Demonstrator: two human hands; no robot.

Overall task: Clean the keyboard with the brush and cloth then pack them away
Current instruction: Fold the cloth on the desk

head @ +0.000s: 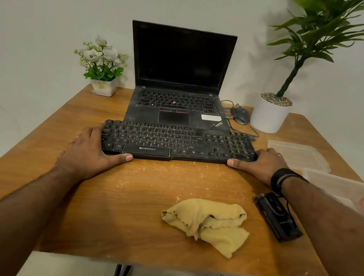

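Note:
A black keyboard (179,143) lies across the wooden table (117,199), just in front of an open laptop. My left hand (91,148) grips its left end, thumb along the front edge. My right hand (262,162) grips its right end, thumb at the front corner. A crumpled yellow cloth (207,224) lies nearer me, right of centre. To its right rests a black brush-like device (278,216) with a cord. Pale crumbs are scattered on the wood in front of the keyboard.
A black laptop (178,84) stands open behind the keyboard, a mouse (240,115) and cables to its right. A white flower pot (107,70) sits back left, a tall potted plant (272,112) back right. Clear plastic containers (298,155) line the right edge.

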